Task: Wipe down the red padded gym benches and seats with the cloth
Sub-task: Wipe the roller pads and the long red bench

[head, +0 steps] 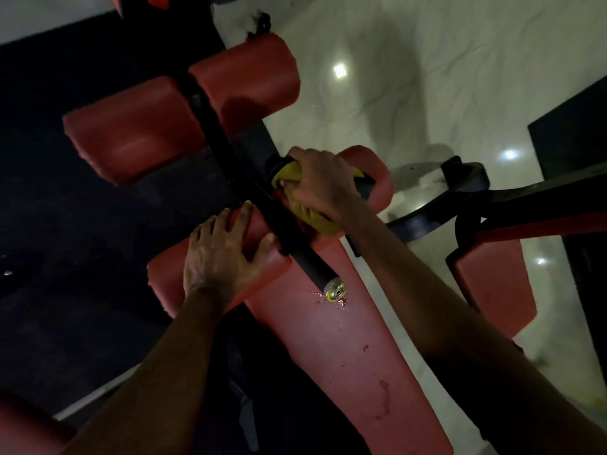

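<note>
My right hand grips a crumpled yellow cloth and presses it against the red roller pad on the right side of the black centre bar. My left hand lies flat with spread fingers on the left red roller pad. The long red bench pad runs toward me and carries a few wet drops near the bar's metal end cap. Two more red roller pads sit higher up the frame.
A second red seat pad on a black frame stands to the right. White glossy floor lies beyond, and dark matting to the left. A black block stands at the far right.
</note>
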Demonstrator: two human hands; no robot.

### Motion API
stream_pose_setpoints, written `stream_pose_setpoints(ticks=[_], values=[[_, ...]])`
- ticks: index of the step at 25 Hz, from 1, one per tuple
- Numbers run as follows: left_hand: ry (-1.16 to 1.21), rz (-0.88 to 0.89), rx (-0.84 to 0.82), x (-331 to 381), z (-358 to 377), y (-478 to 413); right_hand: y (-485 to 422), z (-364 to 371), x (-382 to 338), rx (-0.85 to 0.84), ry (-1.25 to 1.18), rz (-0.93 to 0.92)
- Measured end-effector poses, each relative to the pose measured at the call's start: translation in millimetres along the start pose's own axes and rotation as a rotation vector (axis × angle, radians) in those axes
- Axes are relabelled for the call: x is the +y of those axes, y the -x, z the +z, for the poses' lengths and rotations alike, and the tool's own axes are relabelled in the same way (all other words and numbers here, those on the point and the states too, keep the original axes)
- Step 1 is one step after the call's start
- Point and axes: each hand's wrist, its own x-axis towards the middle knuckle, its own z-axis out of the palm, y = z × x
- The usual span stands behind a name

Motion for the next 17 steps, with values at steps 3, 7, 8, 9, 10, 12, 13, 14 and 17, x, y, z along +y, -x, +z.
stream_pose_setpoints(ticks=[3, 7, 8, 9, 10, 12, 13, 14, 17], values=[[0.005, 0.0, 0.025, 0, 1, 0, -6, -7, 4, -0.06, -0.041, -0.031], [0.025, 0.012, 0.045, 3, -2, 1, -34, -27, 31, -0.125, -0.047, 0.2], [0.029, 0.017, 0.045, 2, -3, 1, -25, -25, 34, -0.076, -0.058, 0.207], [0.033, 0.018, 0.043, 2, -3, 1, -12, -20, 34, -0.006, -0.035, 0.188], [0.037, 0.016, 0.037, 2, -3, 1, 5, -14, 33, 0.051, -0.016, 0.165], [0.036, 0.006, 0.017, 2, -3, 2, 21, -12, 36, 0.107, -0.06, 0.176], [0.036, 0.006, 0.014, 2, -3, 1, 15, -16, 41, 0.112, -0.067, 0.211], [0.04, 0.011, 0.017, 2, -3, 1, 4, -22, 46, 0.111, -0.073, 0.274], [0.041, 0.024, 0.027, 1, -3, 2, -6, -22, 45, 0.215, -0.092, 0.406]])
